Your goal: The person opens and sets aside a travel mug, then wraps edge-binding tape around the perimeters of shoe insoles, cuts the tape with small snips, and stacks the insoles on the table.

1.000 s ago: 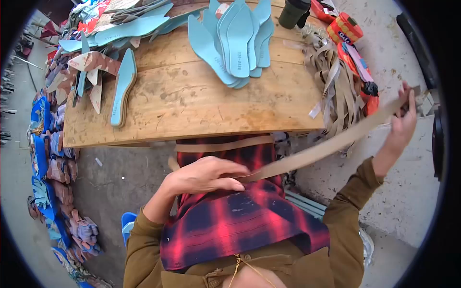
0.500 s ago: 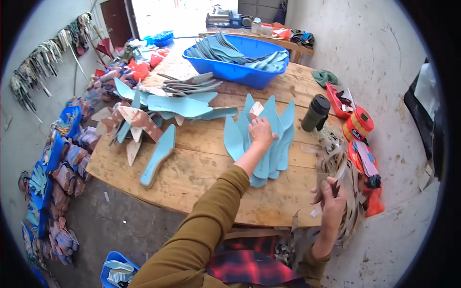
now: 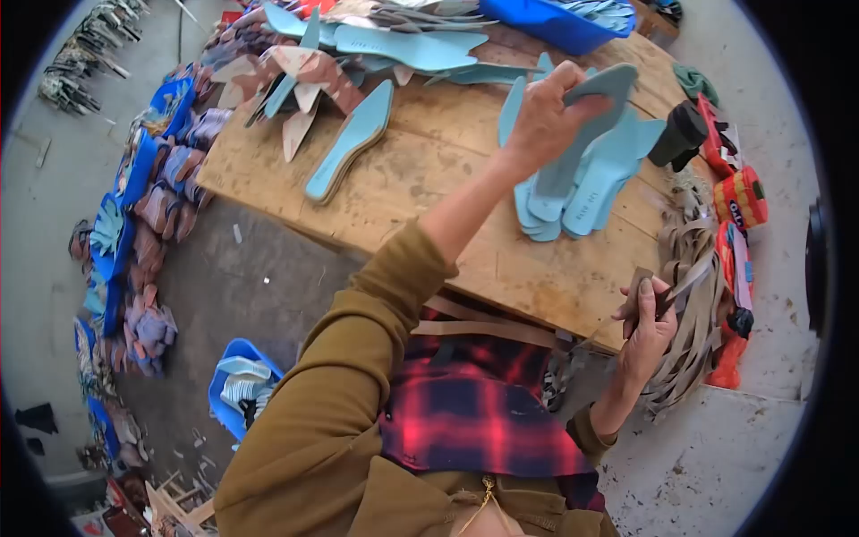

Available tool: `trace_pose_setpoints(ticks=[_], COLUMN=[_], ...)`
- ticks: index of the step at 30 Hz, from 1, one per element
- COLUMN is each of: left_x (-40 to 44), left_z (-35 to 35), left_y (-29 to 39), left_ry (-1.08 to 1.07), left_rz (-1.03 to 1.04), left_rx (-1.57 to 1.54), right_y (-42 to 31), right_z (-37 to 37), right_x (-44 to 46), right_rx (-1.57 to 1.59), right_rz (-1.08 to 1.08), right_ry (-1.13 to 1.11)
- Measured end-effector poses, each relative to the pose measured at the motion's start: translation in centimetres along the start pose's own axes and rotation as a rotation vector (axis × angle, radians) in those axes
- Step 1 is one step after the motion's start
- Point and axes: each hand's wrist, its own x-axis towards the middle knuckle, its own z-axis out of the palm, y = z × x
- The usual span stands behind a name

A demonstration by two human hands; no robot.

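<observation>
My left hand (image 3: 541, 125) is closed around the edge of a shoe insole (image 3: 595, 125), lifted and tilted with its grey-blue underside showing. Beneath it, several light-blue insoles (image 3: 598, 192) lie fanned in overlapping stacks on the wooden table (image 3: 447, 215). By the table's right front corner, my right hand (image 3: 650, 336) is closed on a small flat brown piece (image 3: 639, 291). A pointed metal blade (image 3: 693, 276) sticks out from the same hand; its tool's kind is unclear. A bundle of brown strips (image 3: 693, 331) hangs beside that hand.
A separate insole stack (image 3: 353, 143) lies left on the table, near piled insoles (image 3: 403, 46). Far back stands a blue basin (image 3: 559, 29). A dark bottle (image 3: 678, 134) and red containers (image 3: 741, 197) are at the right. Another blue basin (image 3: 234, 380) sits on the floor.
My left hand has taken hold of an insole from the fanned stacks and raised it. My right hand keeps its brown piece. The camera view has tilted downward.
</observation>
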Motion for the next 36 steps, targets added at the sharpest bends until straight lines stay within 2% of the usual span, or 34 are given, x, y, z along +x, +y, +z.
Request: trace_pose_setpoints(ticks=[2, 4, 6, 8, 11, 12, 19, 22, 25, 27, 28, 30, 32, 34, 36], left_x=[-2.5, -5.8, -8.5, -11.1, -13.5, -14.1, -16.0, -16.5, -16.2, -15.3, -14.5, -12.8, -11.7, -10.6, -10.9], left_z=[-1.1, -1.3, -1.2, -0.7, 0.1, 0.2, 1.0, 1.2, 1.3, 1.2, 0.9, 0.5, -1.2, -2.0, -2.5], left_y=[2.8, 4.6, 4.4, 3.1, 3.2, 3.0, 3.2, 2.8, 2.9, 3.3, 3.1, 2.5, 4.3, 7.1, 9.6], left_ry=[0.111, 0.167, 0.121, 0.114, 0.170, 0.147, 0.138, 0.136, 0.039, -0.035, -0.154, -0.378, -0.508, -0.658, -0.854], left_rz=[0.341, 0.141, -0.226, -0.504, -0.638, -0.617, -0.593, -0.549, -0.506, -0.514, -0.473, -0.391, 0.206, 0.545, 0.544], left_rx=[0.020, -0.155, -0.414, -0.710, -0.774, -0.738, -0.637, -0.588, -0.515, -0.436, -0.336, -0.136, 0.376, 0.593, 0.570], right_y=[-0.5, -2.4, -3.8, -3.5, -1.3, -0.7, 0.7, 0.5, 1.5, 0.4, -0.2, -1.7, -1.9, -2.2, -2.5], right_z=[1.2, 2.8, 5.3, 7.1, 8.0, 8.2, 8.1, 8.0, 7.9, 6.7, 5.6, 3.5, 1.2, 1.6, 3.4], right_x=[-1.0, -2.0, -2.1, -1.8, -1.8, -2.0, -3.3, -4.3, -4.1, -3.1, -2.3, -0.8, 0.4, 0.2, -1.7], right_rx=[0.053, 0.154, 0.346, 0.511, 0.708, 0.781, 0.817, 0.623, -0.160, -0.276, -0.308, -0.420, -0.288, -0.137, -0.049], right_rz=[0.021, 0.041, 0.124, 0.231, 0.338, 0.377, 0.388, 0.319, -0.447, -0.477, -0.457, -0.524, -0.370, -0.184, 0.017], right_ry=[0.012, 0.020, -0.036, -0.141, -0.297, -0.347, -0.166, -0.112, -0.017, -0.114, -0.186, -0.154, -0.143, -0.192, -0.369])
